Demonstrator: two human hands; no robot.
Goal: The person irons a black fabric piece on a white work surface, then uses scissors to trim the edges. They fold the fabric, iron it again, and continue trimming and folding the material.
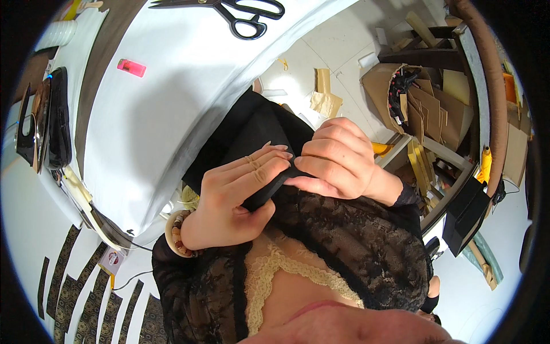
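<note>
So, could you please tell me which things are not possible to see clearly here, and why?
All in the head view:
- Black cloth: its part under the left hand and right hand, which cover it.
- Right palm: hidden by its curled fingers.
- Black scissors: upper part cut off by the top edge.
- Patterned strips: some lower ends cut off by the bottom edge.

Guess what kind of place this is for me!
Probably a sewing or craft workshop. Big black scissors lie on a white table, dark patterned strips show at the lower left, and the left hand and right hand hold black cloth-like material.
</note>
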